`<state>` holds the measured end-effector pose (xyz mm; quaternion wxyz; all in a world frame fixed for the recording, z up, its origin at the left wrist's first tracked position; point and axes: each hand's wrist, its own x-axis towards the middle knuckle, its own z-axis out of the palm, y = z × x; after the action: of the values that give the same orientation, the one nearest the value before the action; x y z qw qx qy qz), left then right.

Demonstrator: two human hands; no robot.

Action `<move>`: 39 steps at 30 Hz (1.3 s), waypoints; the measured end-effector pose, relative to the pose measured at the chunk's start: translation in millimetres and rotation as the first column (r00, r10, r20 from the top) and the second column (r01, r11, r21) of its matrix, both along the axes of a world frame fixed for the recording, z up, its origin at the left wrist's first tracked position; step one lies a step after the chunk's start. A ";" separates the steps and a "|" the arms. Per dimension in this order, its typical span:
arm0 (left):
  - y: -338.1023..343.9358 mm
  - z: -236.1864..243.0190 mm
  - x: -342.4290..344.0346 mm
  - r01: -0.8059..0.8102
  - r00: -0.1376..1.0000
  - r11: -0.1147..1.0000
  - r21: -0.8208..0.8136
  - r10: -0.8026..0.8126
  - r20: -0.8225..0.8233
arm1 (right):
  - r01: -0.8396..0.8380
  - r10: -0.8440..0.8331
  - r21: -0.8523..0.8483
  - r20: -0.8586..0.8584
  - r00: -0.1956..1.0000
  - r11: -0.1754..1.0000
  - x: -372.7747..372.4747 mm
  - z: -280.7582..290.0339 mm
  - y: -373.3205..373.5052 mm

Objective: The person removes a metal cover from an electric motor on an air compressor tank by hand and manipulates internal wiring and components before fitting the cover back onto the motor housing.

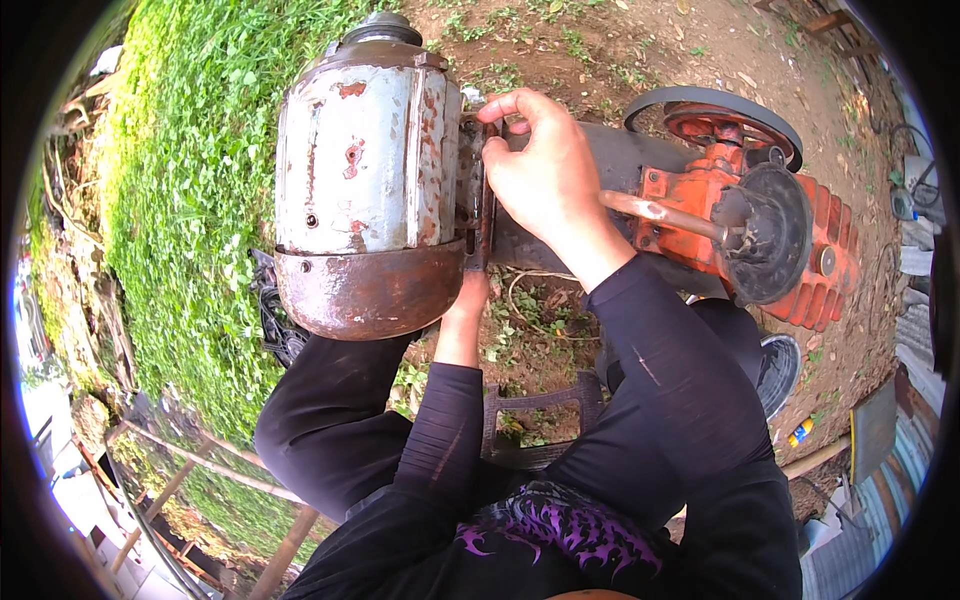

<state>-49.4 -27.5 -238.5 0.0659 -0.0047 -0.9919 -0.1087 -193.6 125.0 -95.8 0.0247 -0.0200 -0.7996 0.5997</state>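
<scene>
An electric motor [375, 165] with peeling grey paint and a rusty brown end cover stands in front of me. Along its right side runs a narrow rusty mounting bracket [486, 205], beside a dark cylindrical tank [625, 152]. My right hand [548, 165] is at the upper end of the bracket, thumb and forefinger curled together; whatever small part lies between them is hidden. Low beside the end cover, my left hand [472, 293] reaches up under the bracket, its fingers out of sight. To the right sits an orange finned compressor pump [690, 215] with a round black cover [785, 240].
A belt wheel [715, 125] stands behind the pump, and a copper-coloured pipe [665, 215] juts toward my right wrist. Black cables [280, 320] lie left of the motor. Near my right knee is a bucket [780, 372]. Between my legs shows a dark frame [535, 402].
</scene>
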 end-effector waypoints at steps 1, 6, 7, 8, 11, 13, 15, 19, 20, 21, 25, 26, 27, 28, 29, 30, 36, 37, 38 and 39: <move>-0.8 -1.0 -2.5 -0.016 0.999 0.991 0.132 0.022 -0.043 | 0.004 -0.004 0.010 -0.017 1.000 1.000 -0.2 -0.6 0.1; -24.4 -20.0 18.1 0.004 0.998 0.989 0.147 -0.012 0.054 | 0.003 -0.003 0.002 -0.001 1.000 1.000 -0.2 3.2 0.9; -23.5 -14.9 15.1 0.064 0.998 0.998 0.023 -0.064 0.001 | 0.004 -0.004 0.002 0.001 1.000 1.000 -0.4 2.9 1.6; -19.1 -11.2 12.1 0.018 0.999 0.995 0.097 -0.021 0.028 | -0.012 0.012 0.033 0.016 1.000 0.999 -0.7 2.7 3.2; -7.6 -2.2 3.9 -0.096 0.992 0.962 0.256 0.071 0.107 | -0.053 0.050 0.084 0.036 0.998 0.995 -1.1 1.4 4.7; -7.3 -3.4 1.4 -0.127 0.986 0.946 0.299 0.089 0.139 | -0.062 0.061 0.071 0.013 0.998 0.996 -0.7 -1.8 1.9; 1.7 2.1 -3.9 -0.210 0.976 0.878 0.431 0.158 0.152 | -0.046 0.043 0.035 0.080 0.996 0.998 0.1 0.9 3.4; -0.6 -11.8 -0.9 -0.230 0.966 0.936 0.267 0.185 0.182 | -0.050 0.048 0.046 0.043 0.998 0.998 -1.1 -0.2 3.3; -1.3 -14.0 -0.1 -0.224 0.966 0.939 0.263 0.178 0.187 | -0.058 0.055 0.063 0.057 0.997 0.996 -0.8 0.1 3.8; -1.8 -16.0 0.6 -0.218 0.967 0.941 0.259 0.171 0.191 | -0.066 0.063 0.058 0.053 0.997 0.996 -0.4 -1.4 3.4; -8.4 -31.6 6.6 -0.128 0.976 0.986 0.106 0.106 0.192 | -0.061 0.061 0.000 0.054 0.997 0.998 -2.0 -1.8 2.0; -9.7 -35.1 9.4 -0.110 0.976 0.987 0.114 0.086 0.198 | -0.067 0.066 0.013 0.071 0.995 0.998 -1.8 -1.0 2.6; -10.6 -38.6 12.7 -0.091 0.977 0.988 0.122 0.065 0.204 | -0.072 0.070 0.026 0.087 0.994 0.997 -1.7 -0.4 2.4; -13.5 -53.1 24.0 -0.098 0.961 0.994 0.044 0.083 0.265 | -0.082 0.079 0.030 0.090 0.993 0.996 -1.2 0.3 0.2; -15.4 -60.0 30.2 -0.056 0.968 0.998 0.016 0.050 0.244 | -0.085 0.081 0.039 0.094 0.992 0.996 -0.6 0.0 0.0; -18.9 -66.6 36.1 -0.014 0.974 1.000 -0.013 0.016 0.224 | -0.088 0.083 0.048 0.098 0.992 0.995 -0.7 -0.4 -0.4; -9.7 -39.3 23.5 -0.012 0.993 0.998 0.054 0.006 0.117 | -0.044 0.044 0.004 0.045 0.998 0.999 -2.4 -7.5 -0.2; -10.6 -32.6 19.2 -0.005 0.995 0.997 0.079 -0.002 0.095 | -0.045 0.045 0.005 0.049 0.998 0.999 -2.3 -5.8 -0.2; -11.2 -29.1 16.2 -0.012 0.995 0.994 0.105 0.001 0.103 | -0.046 0.045 0.007 0.052 0.998 0.999 -2.3 -3.4 0.1; -11.5 -26.6 13.5 -0.018 0.994 0.991 0.132 0.003 0.111 | -0.046 0.045 0.008 0.056 0.997 0.999 -2.1 -1.8 0.5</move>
<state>-35.9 -39.0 -265.1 0.0118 0.0109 -0.9846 -0.1740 -195.7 125.5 -97.6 -0.0111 -0.0182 -0.8031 0.5954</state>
